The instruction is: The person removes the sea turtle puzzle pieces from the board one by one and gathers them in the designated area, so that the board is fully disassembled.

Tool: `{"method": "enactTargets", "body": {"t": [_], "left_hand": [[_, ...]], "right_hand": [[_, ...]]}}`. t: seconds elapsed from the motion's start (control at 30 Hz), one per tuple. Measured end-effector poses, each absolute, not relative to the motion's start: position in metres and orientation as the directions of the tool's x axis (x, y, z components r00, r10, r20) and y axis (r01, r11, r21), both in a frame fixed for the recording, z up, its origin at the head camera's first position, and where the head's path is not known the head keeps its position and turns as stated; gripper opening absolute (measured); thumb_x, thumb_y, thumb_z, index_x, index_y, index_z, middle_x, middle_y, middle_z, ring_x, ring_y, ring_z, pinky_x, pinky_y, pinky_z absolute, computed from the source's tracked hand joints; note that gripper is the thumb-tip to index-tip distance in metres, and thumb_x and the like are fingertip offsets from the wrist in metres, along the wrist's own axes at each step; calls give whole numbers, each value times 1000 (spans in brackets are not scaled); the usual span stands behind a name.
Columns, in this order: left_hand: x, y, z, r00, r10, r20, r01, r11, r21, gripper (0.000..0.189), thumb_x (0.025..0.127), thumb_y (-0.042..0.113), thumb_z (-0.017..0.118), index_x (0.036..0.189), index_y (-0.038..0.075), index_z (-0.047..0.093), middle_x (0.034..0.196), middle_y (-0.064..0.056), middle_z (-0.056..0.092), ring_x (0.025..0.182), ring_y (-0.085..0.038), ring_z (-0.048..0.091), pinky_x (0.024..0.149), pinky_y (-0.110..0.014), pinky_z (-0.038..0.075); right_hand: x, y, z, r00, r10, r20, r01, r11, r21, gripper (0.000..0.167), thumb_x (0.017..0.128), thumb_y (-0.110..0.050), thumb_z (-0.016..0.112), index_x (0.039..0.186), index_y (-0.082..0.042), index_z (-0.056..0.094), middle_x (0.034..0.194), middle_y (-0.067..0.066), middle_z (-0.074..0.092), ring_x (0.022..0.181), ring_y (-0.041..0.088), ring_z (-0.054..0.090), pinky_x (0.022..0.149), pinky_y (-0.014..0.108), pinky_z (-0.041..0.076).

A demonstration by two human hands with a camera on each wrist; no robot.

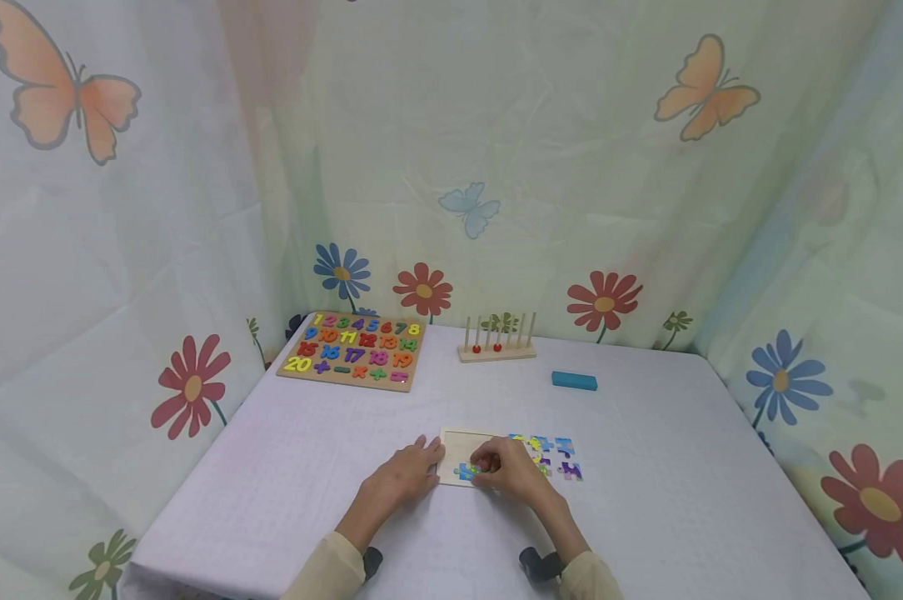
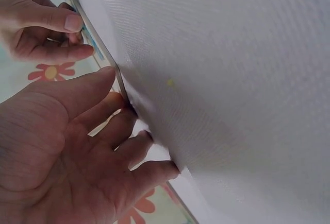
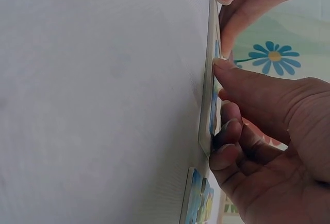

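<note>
A shallow wooden puzzle tray (image 1: 455,446) lies on the table, with blue-and-green puzzle pieces (image 1: 464,472) along its near side. My left hand (image 1: 405,472) rests at the tray's left end, thumb against its edge and fingers spread down to the cloth. Over the tray's right half, my right hand (image 1: 513,472) pinches a puzzle piece between thumb and curled fingers, low on the board. Those fingers hide most of that piece. Loose puzzle pieces (image 1: 564,447) in blue, yellow and purple lie just right of the tray, partly behind the right hand.
A wooden number board (image 1: 354,350) with coloured numerals stands at the back left. Behind the tray is a peg stand (image 1: 496,353) with red beads. A teal block (image 1: 575,381) lies to the right of it. Floral curtains surround the white-clothed table (image 1: 646,500).
</note>
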State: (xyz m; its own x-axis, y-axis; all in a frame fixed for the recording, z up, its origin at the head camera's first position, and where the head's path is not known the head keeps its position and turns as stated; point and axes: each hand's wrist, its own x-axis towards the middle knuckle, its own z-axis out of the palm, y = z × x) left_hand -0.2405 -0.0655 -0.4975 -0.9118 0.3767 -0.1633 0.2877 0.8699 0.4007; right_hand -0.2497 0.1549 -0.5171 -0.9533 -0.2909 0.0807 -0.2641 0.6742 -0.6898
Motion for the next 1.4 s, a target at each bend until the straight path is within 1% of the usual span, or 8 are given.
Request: {"method": "enactTargets", "body": {"t": [0.13, 0.6, 0.93, 1.2, 1.4], "left_hand": [[-240, -65, -497, -912, 374, -166, 285, 872, 398, 57, 106, 22, 69, 159, 10, 53, 169, -14, 45, 158, -35, 39, 125, -58, 38], [-240, -65, -497, -912, 373, -172, 280, 872, 402, 56, 107, 21, 68, 159, 9, 53, 169, -12, 45, 159, -34, 37, 126, -56, 36], [-241, -65, -497, -914, 366, -178, 275, 878, 393, 57, 106, 22, 69, 160, 11, 53, 169, -12, 45, 158, -34, 38, 125, -57, 38], [-240, -65, -497, -914, 366, -176, 272, 874, 402, 57, 106, 22, 70, 159, 11, 54, 169, -11, 45, 158, -34, 38, 125, -57, 38], [-240, -65, -496, -913, 371, -171, 282, 874, 395, 57, 106, 22, 70, 159, 11, 54, 169, -12, 46, 158, -34, 39, 124, -56, 39]], "right_hand": [[-249, 156, -515, -950, -296, 94, -278, 675, -684, 22, 83, -1, 91, 102, -3, 81, 81, -2, 61, 77, 14, 53, 65, 21, 46], [-250, 156, -514, -954, -291, 79, -262, 670, -695, 22, 83, -1, 91, 101, -4, 81, 80, -1, 62, 76, 13, 53, 65, 20, 45], [-247, 157, -511, -949, -306, 71, -265, 659, -704, 22, 83, 1, 91, 101, -3, 80, 81, 2, 62, 77, 16, 53, 65, 21, 44], [-248, 157, -512, -952, -298, 69, -260, 670, -696, 21, 83, 0, 91, 101, -4, 80, 80, 1, 61, 76, 13, 53, 65, 20, 45], [-249, 156, -513, -954, -292, 63, -252, 674, -695, 21, 83, 0, 90, 101, -4, 79, 80, 0, 61, 76, 14, 53, 65, 20, 45]]}}
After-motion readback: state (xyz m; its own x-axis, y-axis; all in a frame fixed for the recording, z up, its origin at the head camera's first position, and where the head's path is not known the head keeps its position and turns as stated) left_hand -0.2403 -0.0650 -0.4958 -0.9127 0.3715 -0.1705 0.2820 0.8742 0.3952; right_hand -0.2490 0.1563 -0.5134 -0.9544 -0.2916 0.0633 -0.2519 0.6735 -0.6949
